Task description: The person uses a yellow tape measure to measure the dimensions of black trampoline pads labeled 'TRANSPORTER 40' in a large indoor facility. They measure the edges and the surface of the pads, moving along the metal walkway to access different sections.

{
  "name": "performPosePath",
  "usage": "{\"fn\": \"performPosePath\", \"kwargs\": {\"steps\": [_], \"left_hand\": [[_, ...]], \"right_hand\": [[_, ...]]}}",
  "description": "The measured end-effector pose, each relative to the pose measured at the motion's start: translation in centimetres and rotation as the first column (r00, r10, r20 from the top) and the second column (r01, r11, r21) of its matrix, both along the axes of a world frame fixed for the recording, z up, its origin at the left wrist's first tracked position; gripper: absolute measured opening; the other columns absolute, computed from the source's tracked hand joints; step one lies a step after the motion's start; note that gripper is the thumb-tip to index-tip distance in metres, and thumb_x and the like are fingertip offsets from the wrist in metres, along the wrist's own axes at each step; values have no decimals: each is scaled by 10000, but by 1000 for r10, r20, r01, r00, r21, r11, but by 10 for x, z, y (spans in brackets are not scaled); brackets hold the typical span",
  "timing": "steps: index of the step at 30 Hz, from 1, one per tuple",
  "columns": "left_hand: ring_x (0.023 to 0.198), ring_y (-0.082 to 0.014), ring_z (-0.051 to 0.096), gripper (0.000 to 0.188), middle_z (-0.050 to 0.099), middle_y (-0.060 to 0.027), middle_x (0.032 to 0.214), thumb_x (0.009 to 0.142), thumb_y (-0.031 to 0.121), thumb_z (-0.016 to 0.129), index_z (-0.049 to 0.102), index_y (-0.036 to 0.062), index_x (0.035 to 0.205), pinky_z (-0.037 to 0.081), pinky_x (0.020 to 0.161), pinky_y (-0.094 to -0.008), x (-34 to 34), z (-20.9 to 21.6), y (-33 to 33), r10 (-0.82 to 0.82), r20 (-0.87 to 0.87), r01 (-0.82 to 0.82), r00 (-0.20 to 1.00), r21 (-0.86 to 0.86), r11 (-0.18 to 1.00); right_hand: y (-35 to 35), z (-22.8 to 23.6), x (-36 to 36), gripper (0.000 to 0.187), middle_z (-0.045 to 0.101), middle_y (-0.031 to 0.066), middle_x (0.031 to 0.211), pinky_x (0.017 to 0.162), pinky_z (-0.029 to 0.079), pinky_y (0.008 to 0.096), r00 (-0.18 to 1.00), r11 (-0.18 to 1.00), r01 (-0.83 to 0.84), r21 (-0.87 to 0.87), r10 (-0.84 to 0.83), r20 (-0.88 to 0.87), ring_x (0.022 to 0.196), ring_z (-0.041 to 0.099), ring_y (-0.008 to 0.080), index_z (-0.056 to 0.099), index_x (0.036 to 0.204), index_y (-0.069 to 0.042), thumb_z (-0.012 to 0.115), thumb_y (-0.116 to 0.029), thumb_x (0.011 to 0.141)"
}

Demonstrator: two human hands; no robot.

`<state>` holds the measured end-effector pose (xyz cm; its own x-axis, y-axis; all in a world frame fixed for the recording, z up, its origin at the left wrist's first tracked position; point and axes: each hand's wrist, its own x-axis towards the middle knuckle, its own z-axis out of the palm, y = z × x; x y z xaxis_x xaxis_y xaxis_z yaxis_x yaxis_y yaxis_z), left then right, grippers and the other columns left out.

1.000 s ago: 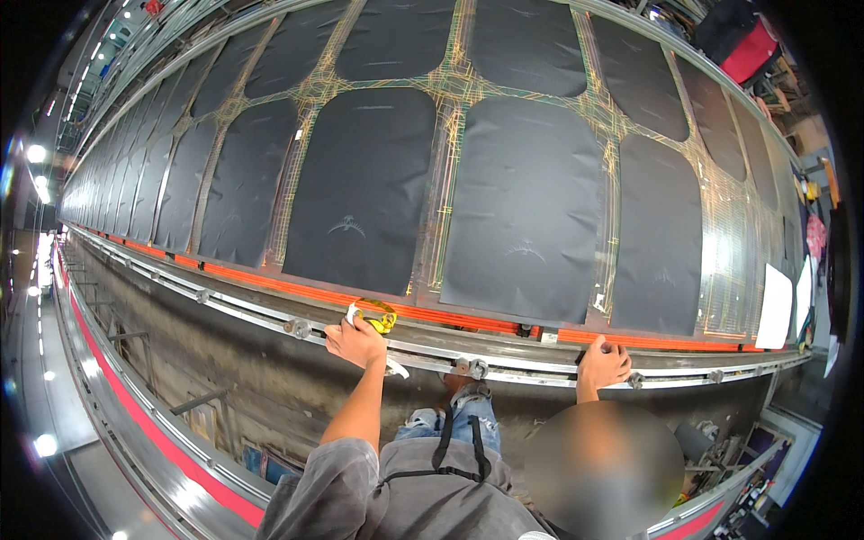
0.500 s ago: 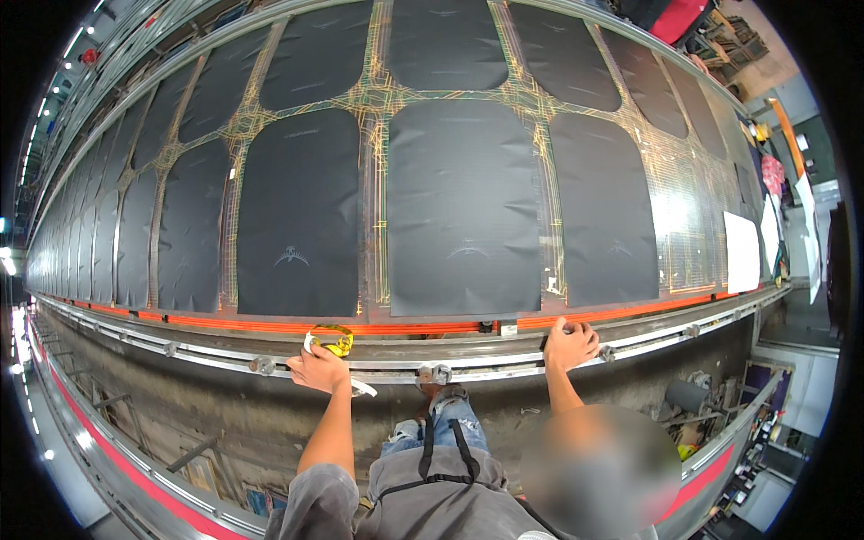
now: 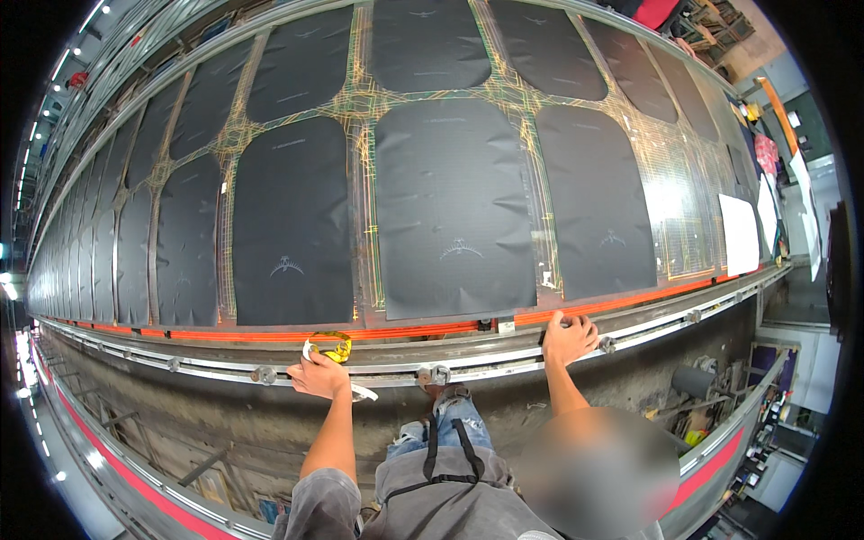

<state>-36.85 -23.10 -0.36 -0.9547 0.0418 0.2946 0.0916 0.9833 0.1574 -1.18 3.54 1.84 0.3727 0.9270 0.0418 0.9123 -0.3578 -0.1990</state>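
Observation:
My left hand [image 3: 319,373] is closed around a shiny yellow roll of tape [image 3: 335,347], held at the near side of the long table. A white strip [image 3: 364,393] sticks out below the same hand; how it joins the roll is hidden. Further right, my right hand [image 3: 571,340] is over the metal rail [image 3: 486,369] with its fingers curled. Something dark shows by its fingertips, too small to name. Beyond both hands lie large black sheet panels [image 3: 454,207] with rounded far corners and small pale printed marks, flat in two rows.
Yellow and green lines criss-cross the tabletop [image 3: 364,225] between panels. An orange strip [image 3: 270,336] runs along its near edge, above the rail with round knobs [image 3: 264,375]. A white sheet [image 3: 740,236] lies at the right end. Another railed structure with a red stripe [image 3: 153,499] stands behind me.
The view has tilted slightly, so the table's right end sits higher and its left end lower. Both hands keep nearly the same place and grip.

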Motion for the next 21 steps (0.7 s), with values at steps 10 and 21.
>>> {"fn": "performPosePath", "kwargs": {"steps": [10,21], "left_hand": [[987,-360,547,320,528,-143,983,931,297,558,737,32,920,397,1024,-518,-1,-3,0,-7,-47,9,999,30,999],[983,-357,556,302,527,-141,973,922,281,577,746,32,926,407,1012,-520,0,-4,0,-18,-56,20,998,35,999]], "right_hand": [[-1,1,-2,393,628,109,1355,1255,173,535,1000,1000,0,13,0,6,1375,415,340,769,896,-40,627,-404,850],[0,-12,3,360,648,88,1316,1253,171,525,1000,997,-1,83,-1,22,1362,434,317,740,802,-71,612,-405,841]]}}
